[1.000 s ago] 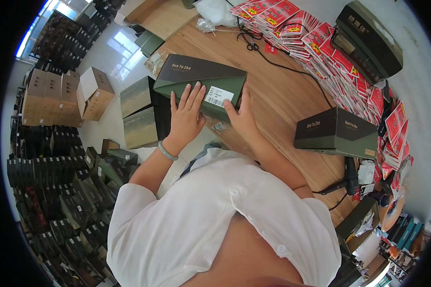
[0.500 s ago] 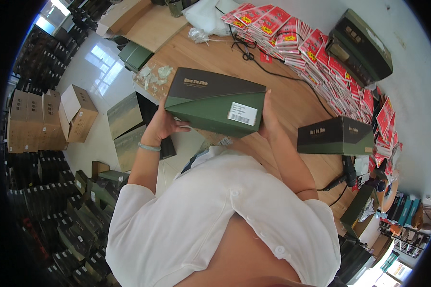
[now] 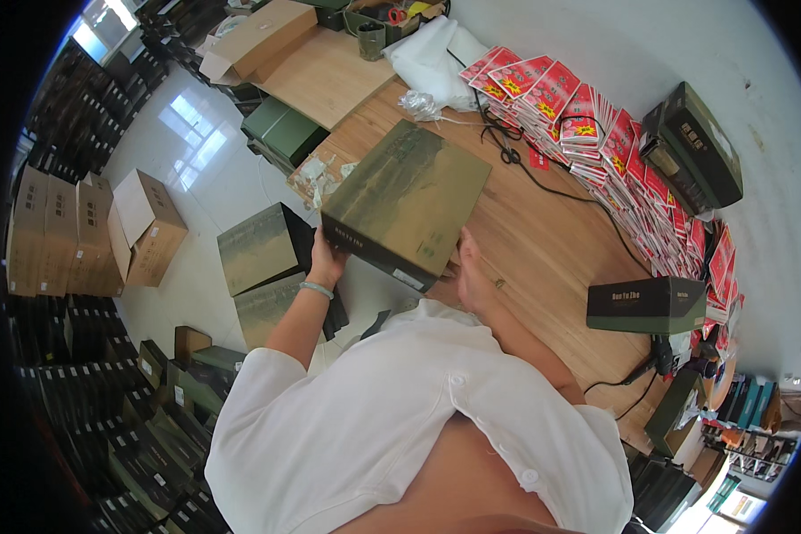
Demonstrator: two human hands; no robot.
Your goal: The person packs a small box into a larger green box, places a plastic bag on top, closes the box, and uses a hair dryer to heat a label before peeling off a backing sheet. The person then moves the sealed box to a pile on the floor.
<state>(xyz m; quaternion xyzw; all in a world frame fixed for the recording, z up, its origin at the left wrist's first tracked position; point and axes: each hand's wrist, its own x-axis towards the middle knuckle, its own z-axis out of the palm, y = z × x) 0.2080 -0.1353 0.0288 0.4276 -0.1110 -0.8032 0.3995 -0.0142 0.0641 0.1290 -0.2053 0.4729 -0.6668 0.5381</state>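
Between my two hands is a large dark green and brown shoe box (image 3: 409,200), tilted so that its printed landscape face is turned up. My left hand (image 3: 327,260) grips its near left corner, with the thumb and fingers partly hidden by the box. At the near right corner my right hand (image 3: 473,270) clasps the edge, its fingers partly out of sight underneath. A white label shows on the narrow side toward me. Below the box lies the wooden table (image 3: 543,267). A bracelet circles my left wrist.
Red-and-white printed packets (image 3: 587,133) lie heaped along the wall. A second shoe box (image 3: 647,304) stands on the right, beside a black hair dryer (image 3: 657,356). Scissors (image 3: 509,155) and a black cable lie behind. Brown cartons (image 3: 147,227) and stacked boxes fill the left floor.
The box has been turned in my hands, from its dark front with the label facing me to its broad landscape face up. My view has shifted slightly left.
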